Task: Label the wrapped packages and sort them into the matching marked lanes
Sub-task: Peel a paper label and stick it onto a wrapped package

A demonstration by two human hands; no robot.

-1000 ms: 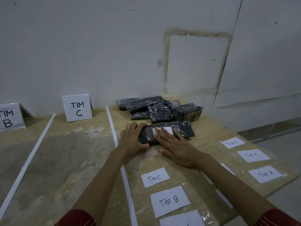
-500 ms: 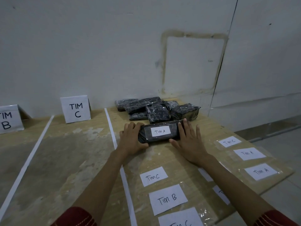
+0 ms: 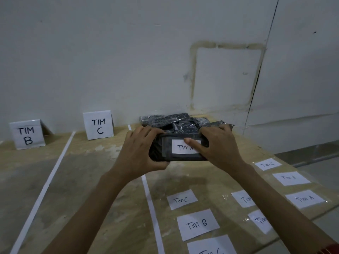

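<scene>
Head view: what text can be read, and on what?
"TIM B": left standing card
"TIM C": right standing card
"Tim A": label on held package
"Tim C": centre loose label
"Tim B": label below it
"Tim C", "Tim A", "Tim A": right-edge labels, far to near
Three more labels: hidden or cropped.

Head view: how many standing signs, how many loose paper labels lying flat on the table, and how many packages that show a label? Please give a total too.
Standing signs: 2
Loose flat labels: 8
Labelled package: 1
Total: 11
</scene>
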